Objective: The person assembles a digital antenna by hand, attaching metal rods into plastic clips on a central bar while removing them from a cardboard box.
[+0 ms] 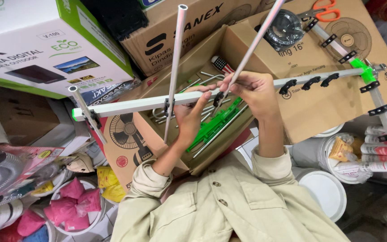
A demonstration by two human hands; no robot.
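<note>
Aluminium gleams at the centre of the picture as a person in a beige buttoned jacket [229,210] holds a long white square-section antenna boom [157,102] level over an open brown cardboard box [202,54].

The left hand [191,112] is wrapped around the boom from below, fingers curled over its top edge. The right hand [254,92] pinches the lower end of a thin silver aluminium rod [252,45] just where it meets a small black plastic clip [218,99] on the boom.

By the look of it, the assembly is partly done. A second silver rod [174,67] already stands in its clip left of the hands, and a short grey rod [87,114] sits near the boom's green-capped left end. Three black clips [311,82] on the boom's right stretch are bare, as are those on the cross-piece joined by a bright green plastic bracket [363,69].

More loose metal rods [202,83] and green plastic parts [213,125] lie inside the box. Orange-handled scissors [325,10] and a coil of black cable [284,29] rest at the top edge of a neighbouring carton; white plastic buckets [325,188] and pink packets [75,201] crowd the floor around.
</note>
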